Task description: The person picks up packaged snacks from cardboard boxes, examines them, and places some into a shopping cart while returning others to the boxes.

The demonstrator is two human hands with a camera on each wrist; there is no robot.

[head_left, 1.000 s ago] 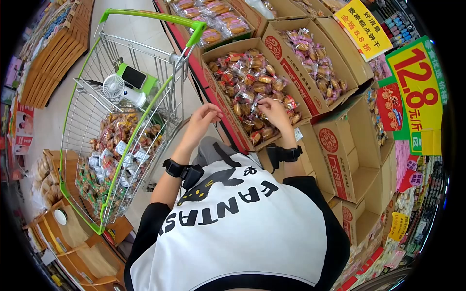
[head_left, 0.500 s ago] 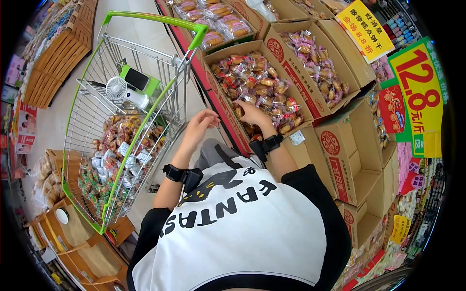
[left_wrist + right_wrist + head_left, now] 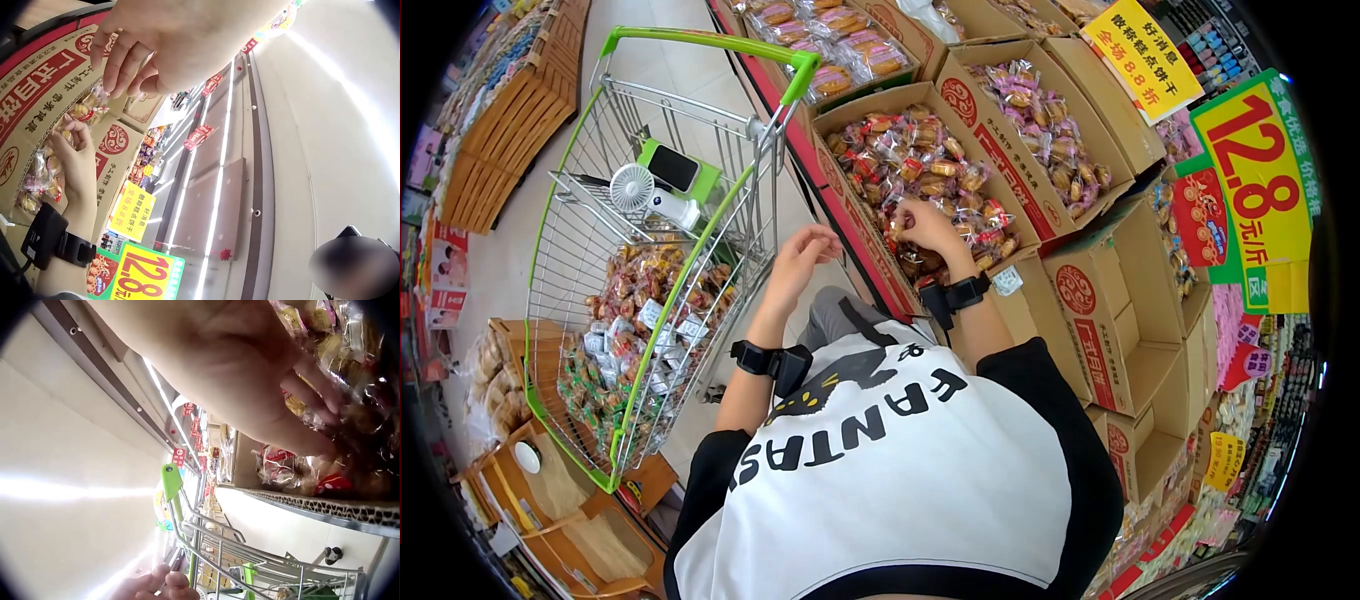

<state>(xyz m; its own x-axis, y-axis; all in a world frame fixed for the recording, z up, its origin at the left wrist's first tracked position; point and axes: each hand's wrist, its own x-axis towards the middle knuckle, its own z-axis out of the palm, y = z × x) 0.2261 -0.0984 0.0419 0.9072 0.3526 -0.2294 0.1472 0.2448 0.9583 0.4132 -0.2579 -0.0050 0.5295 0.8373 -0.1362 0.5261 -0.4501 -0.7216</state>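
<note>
Small wrapped pastries (image 3: 915,150) fill an open cardboard box (image 3: 985,165) in front of the person. The right hand (image 3: 930,232) is down in the near part of this box, its thumb and fingers curled at a wrapped pastry; in the right wrist view the fingertips of this hand (image 3: 250,381) are partly lost among shiny packets. The left hand (image 3: 802,262) hangs in the air between the cart and the box, fingers loosely bent, holding nothing. The left wrist view shows the left hand (image 3: 169,44) with slack, separated fingers.
At the left stands a shopping cart (image 3: 613,440) holding bagged pastries (image 3: 615,345), a small white fan (image 3: 633,187) and a phone (image 3: 672,168). More cardboard boxes (image 3: 1125,345), some with packets, stand behind and to the right. Price signs (image 3: 1255,190) rise at the right.
The right hand has moved from the box's middle toward its near left side, and its fingers have drawn closer together. The left hand has shifted slightly down and left.
</note>
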